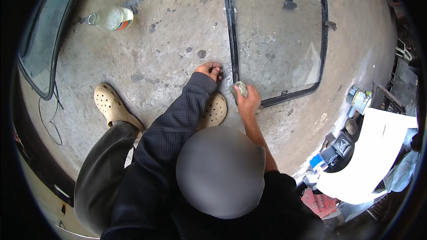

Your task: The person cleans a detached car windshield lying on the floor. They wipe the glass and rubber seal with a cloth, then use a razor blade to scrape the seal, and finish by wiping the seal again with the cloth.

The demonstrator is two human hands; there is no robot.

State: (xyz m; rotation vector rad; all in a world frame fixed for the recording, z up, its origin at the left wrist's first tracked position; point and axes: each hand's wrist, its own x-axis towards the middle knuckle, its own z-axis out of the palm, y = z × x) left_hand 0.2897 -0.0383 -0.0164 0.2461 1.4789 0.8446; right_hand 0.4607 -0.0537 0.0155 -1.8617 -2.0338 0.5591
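Note:
A crumpled greyish-green rag [241, 89] is bunched in my right hand [249, 101], whose fingers are closed around it. The rag presses against the lower left corner of a black frame [231, 31] with a clear glass pane [275, 35], lying on the concrete floor. Just left of that corner, above my clog, is my left hand [210, 69]. Its fingers are curled together, and whatever they may hold cannot be made out. A small dark fitting [290, 2] shows near the pane's upper right.
A clear bottle with liquid [114, 18] is at the upper left, near a second dark-edged window [50, 35]. My beige clogs [109, 102] are on the floor [169, 40]. Cans [358, 99], a white panel [373, 151] and other clutter line the right side.

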